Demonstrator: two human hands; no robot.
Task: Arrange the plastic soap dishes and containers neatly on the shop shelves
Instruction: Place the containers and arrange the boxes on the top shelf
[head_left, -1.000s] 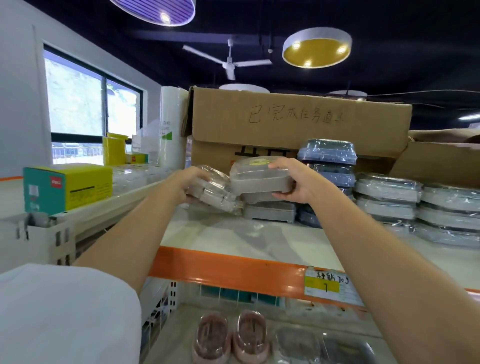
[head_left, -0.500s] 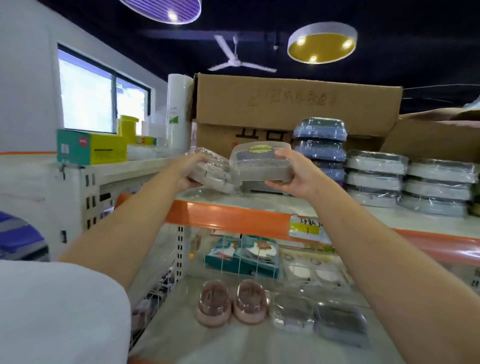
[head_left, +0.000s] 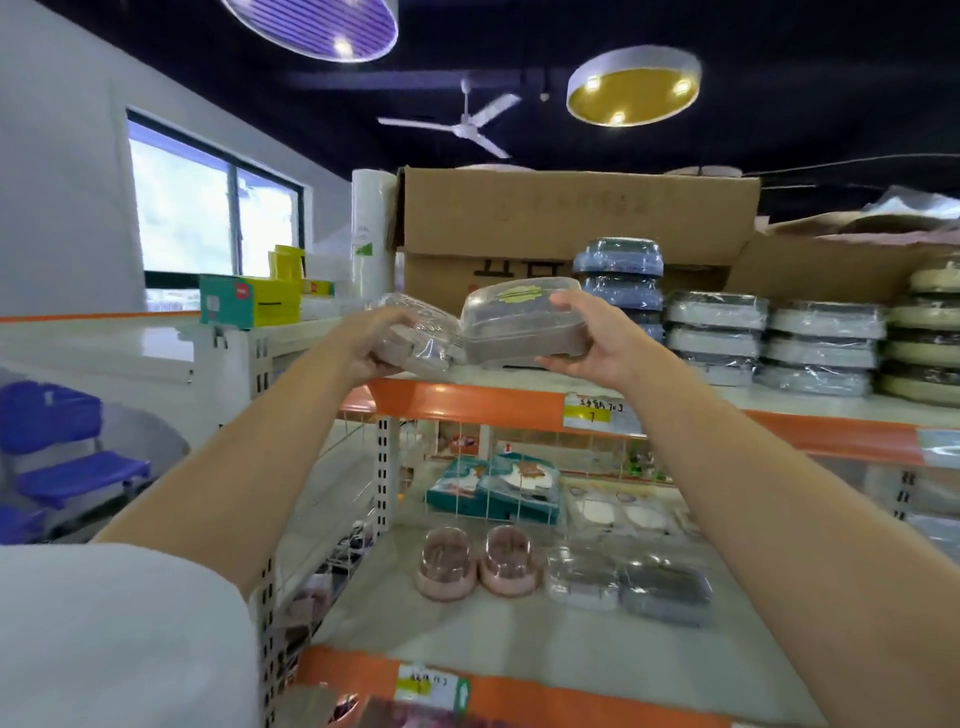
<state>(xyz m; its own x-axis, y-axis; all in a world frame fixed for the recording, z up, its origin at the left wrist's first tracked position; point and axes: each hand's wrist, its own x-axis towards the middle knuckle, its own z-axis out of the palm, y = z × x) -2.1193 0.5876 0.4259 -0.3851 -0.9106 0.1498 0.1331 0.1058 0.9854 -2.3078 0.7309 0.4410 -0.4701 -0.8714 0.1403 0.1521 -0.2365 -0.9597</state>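
Both soap dishes are off the top shelf (head_left: 519, 402) now. A sec ago they sat low over the small stack at its back; since then both have come up and toward the front edge, and the view has dropped so the lower shelf (head_left: 519, 670) shows.

Left hand (head_left: 376, 345) grips the clear-lidded dish (head_left: 415, 338) from its left end, tilted. Right hand (head_left: 592, 343) holds the grey dish w/ clear lid (head_left: 519, 325), fingers over the right end, thumb under. The two dishes touch in the middle, hands apart.

Meaning for the task: prob a move downstairs, since the lower shelf has two pink dishes (head_left: 475, 564) and two similar grey/clear ones (head_left: 628, 584) in a row (matching stock, I'd guess). Blue stack (head_left: 618, 283) and grey-white stacks (head_left: 769, 338) up top look tidy already.
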